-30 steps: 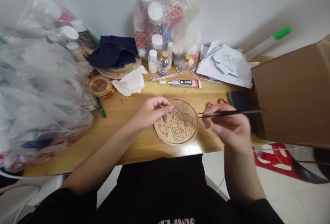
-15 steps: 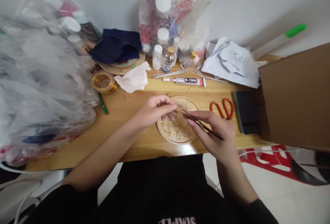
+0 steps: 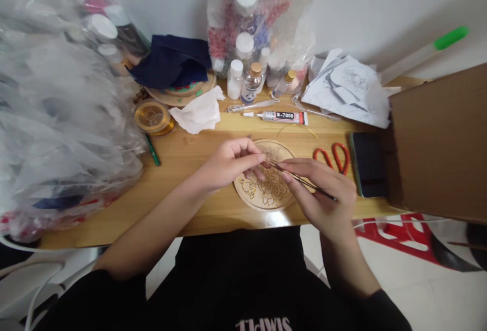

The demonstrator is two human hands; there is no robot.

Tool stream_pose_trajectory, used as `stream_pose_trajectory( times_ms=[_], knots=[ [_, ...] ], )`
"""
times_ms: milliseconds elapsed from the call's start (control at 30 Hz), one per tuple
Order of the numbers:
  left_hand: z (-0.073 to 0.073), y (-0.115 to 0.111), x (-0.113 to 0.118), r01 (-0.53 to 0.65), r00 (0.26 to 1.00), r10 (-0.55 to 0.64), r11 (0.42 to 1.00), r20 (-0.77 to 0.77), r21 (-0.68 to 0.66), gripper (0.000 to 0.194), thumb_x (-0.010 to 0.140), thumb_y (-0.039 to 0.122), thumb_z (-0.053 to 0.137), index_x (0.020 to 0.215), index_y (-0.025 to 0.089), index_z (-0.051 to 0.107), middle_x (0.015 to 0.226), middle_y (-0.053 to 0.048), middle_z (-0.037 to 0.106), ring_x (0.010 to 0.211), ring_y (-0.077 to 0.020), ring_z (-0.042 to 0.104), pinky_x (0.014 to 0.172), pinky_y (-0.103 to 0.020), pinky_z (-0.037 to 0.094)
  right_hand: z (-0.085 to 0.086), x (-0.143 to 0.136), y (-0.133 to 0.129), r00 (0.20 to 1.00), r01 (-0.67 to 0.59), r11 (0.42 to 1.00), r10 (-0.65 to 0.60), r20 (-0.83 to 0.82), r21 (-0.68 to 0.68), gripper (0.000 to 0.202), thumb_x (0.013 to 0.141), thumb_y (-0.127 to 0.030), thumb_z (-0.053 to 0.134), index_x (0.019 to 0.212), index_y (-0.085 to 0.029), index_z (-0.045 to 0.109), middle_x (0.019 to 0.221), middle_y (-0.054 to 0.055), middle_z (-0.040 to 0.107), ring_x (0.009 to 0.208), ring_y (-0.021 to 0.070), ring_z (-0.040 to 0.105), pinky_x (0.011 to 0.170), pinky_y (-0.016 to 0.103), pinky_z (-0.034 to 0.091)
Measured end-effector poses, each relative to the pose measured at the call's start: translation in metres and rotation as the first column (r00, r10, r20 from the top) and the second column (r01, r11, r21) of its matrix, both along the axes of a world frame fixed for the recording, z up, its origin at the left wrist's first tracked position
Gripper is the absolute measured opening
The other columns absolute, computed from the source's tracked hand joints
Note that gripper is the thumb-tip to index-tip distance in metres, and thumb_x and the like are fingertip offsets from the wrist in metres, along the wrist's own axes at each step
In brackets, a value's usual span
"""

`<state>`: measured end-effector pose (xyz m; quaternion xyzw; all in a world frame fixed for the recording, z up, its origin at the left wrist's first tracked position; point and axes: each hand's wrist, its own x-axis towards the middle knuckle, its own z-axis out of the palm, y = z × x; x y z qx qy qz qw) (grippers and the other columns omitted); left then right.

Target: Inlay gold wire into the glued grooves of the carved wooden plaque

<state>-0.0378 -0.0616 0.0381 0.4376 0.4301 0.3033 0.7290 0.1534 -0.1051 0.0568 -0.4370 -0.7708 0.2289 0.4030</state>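
Observation:
A round wooden disc (image 3: 285, 197) lies on the table, with flower outlines on it and shaped gold wire (image 3: 249, 189) along its lower left. Above the disc, my left hand (image 3: 232, 163) pinches thumb against forefinger; whatever is between them is too small to make out. My right hand (image 3: 327, 189) grips dark, slim tweezers (image 3: 303, 180) like a pen. Their tips point left and come close to the left fingertips. Both hands cover parts of the disc.
Behind the disc lie a B-7000 glue tube (image 3: 285, 117), a pen (image 3: 253, 105) and small bottles (image 3: 251, 85). Orange-handled scissors (image 3: 340, 158), a phone (image 3: 367, 163) and a cardboard box (image 3: 441, 143) are right. Left are a gold wire spool (image 3: 154, 118), tissue (image 3: 198, 111) and plastic bags (image 3: 68, 133).
The camera view has shifted slightly. The tweezers' tips now sit nearer my left fingertips, and my right hand has turned a little. Both hands keep their pinching grips.

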Motion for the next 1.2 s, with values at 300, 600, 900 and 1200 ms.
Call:
stream_pose_trajectory(
  times_ms=[300,600,900,1200],
  knots=[
    [-0.002,-0.001,-0.001,0.035,0.999,-0.036,0.999,0.023,0.031,0.013,0.086,0.018,0.06,0.075,0.014,0.055,0.062,-0.001,0.07,0.058,-0.0086,0.066,0.057,-0.018,0.046,0.0,0.0,0.002,0.999,0.001,1.0,-0.001,-0.034,-0.015,0.024,0.081,-0.007,0.069,0.099,-0.022,0.072,0.092,0.004,0.077,0.087,0.0184,0.072,0.078,0.033,0.06],
    [-0.003,-0.002,-0.001,0.058,0.998,-0.06,0.996,0.036,0.068,0.014,0.086,0.018,0.059,0.074,0.015,0.053,0.06,0.0,0.069,0.058,-0.0079,0.065,0.054,-0.017,0.046,0.0,0.0,0.001,0.999,0.022,0.999,-0.023,-0.028,-0.027,0.019,0.082,-0.009,0.069,0.096,-0.022,0.073,0.088,0.004,0.077,0.083,0.0183,0.072,0.076,0.034,0.061],
    [-0.002,-0.003,0.001,0.056,0.998,-0.056,0.998,0.023,-0.008,0.012,0.086,0.022,0.06,0.078,0.015,0.055,0.061,0.0,0.068,0.057,-0.0089,0.066,0.051,-0.016,0.044,-0.006,-0.001,-0.002,0.999,0.038,0.999,-0.038,-0.012,0.028,0.025,0.08,-0.006,0.069,0.098,-0.022,0.072,0.09,0.004,0.077,0.085,0.0182,0.072,0.076,0.034,0.06],
    [-0.005,-0.001,0.003,-0.065,0.991,0.069,0.997,-0.11,0.046,0.015,0.086,0.028,0.055,0.085,0.014,0.06,0.084,-0.003,0.071,0.06,-0.0092,0.068,0.05,-0.017,0.044,-0.02,0.004,-0.002,0.992,0.084,0.982,-0.098,0.08,0.166,0.024,0.079,-0.005,0.068,0.099,-0.019,0.07,0.088,0.009,0.077,0.082,0.0204,0.074,0.071,0.034,0.061]
  ],
)
